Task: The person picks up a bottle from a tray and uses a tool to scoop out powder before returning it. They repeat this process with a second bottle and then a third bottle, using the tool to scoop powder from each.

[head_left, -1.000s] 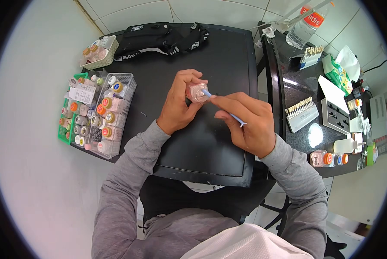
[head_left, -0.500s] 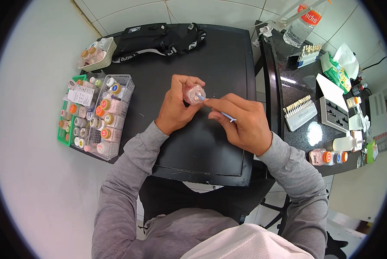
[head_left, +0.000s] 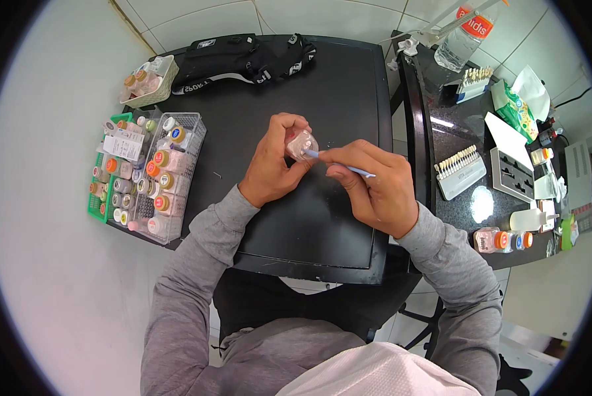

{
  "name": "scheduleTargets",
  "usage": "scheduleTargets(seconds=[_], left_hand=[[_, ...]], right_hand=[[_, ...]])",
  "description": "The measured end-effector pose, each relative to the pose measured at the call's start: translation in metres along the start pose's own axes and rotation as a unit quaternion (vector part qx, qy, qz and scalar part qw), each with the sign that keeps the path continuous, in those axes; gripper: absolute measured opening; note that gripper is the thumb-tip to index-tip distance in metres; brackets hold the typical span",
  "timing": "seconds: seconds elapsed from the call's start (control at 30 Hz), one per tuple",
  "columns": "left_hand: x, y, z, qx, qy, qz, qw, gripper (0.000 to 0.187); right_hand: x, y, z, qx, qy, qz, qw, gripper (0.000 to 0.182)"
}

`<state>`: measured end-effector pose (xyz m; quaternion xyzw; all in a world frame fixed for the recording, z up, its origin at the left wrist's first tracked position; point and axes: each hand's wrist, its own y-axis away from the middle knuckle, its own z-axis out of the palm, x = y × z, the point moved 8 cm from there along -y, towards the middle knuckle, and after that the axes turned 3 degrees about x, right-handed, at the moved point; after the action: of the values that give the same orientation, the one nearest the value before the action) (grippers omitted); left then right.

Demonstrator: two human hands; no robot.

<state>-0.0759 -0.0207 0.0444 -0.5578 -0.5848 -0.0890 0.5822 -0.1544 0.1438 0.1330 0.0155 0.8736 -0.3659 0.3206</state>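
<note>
My left hand (head_left: 274,158) is wrapped round a small clear jar (head_left: 300,142) with pinkish contents, tilted with its mouth toward my right hand. Between the thumb and fingers of my right hand (head_left: 375,185) is a thin light-blue stick (head_left: 354,169), shaped like a small plastic spatula. Its tip is right at the jar's mouth. Both hands are over the middle of the black table (head_left: 296,231). The lower part of the jar is hidden by my left fingers.
Plastic baskets (head_left: 194,129) of small capped jars stand at the left, a cream basket (head_left: 152,98) behind them. A black bag (head_left: 230,59) lies along the back. On the right counter are tooth shade guides (head_left: 461,177), a water bottle (head_left: 458,49) and orange-capped jars (head_left: 487,239).
The jar has turned a little in my left hand. My right hand has shifted slightly right, and the stick's tip has drawn back toward the jar's rim.
</note>
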Motion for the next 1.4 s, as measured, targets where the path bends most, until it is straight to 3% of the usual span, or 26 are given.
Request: scheduleTargets(seconds=[0.43, 0.67, 0.77, 0.83, 0.97, 1.07, 1.13, 1.23, 1.4], left_hand=[[0.011, -0.002, 0.002, -0.041, 0.001, 0.023, 0.999, 0.067], [-0.001, -0.001, 0.006, -0.035, -0.005, 0.024, 0.999, 0.055], [-0.006, 0.0, 0.006, -0.023, 0.033, 0.008, 0.999, 0.053], [-0.008, -0.001, 0.006, -0.031, 0.044, -0.02, 0.998, 0.052], [-0.011, 0.003, 0.004, -0.026, 0.011, -0.02, 0.999, 0.06], [0.003, -0.001, 0.004, -0.038, -0.01, 0.003, 0.999, 0.066], [0.01, -0.003, 0.002, -0.049, -0.035, 0.016, 0.998, 0.069], [0.01, -0.003, 0.002, -0.029, 0.014, -0.025, 0.999, 0.063], [0.015, -0.007, -0.004, -0.022, -0.033, 0.028, 0.999, 0.06]], right_hand=[[-0.001, -0.002, -0.002, 0.022, 0.033, -0.001, 0.999, 0.016], [0.004, -0.001, -0.003, 0.009, 0.043, 0.029, 0.999, 0.014], [-0.009, -0.002, -0.003, 0.028, 0.004, -0.04, 0.999, 0.014], [-0.004, -0.003, -0.001, 0.017, 0.026, -0.016, 0.999, 0.015], [-0.005, -0.001, -0.003, 0.035, 0.01, -0.028, 0.999, 0.015], [0.006, 0.002, 0.001, -0.008, 0.015, 0.028, 0.999, 0.016], [0.0, -0.001, -0.003, 0.032, -0.005, 0.005, 0.999, 0.017], [0.004, 0.0, -0.002, 0.021, -0.011, 0.009, 1.0, 0.019], [-0.002, -0.003, -0.005, 0.038, -0.011, -0.012, 0.999, 0.021]])
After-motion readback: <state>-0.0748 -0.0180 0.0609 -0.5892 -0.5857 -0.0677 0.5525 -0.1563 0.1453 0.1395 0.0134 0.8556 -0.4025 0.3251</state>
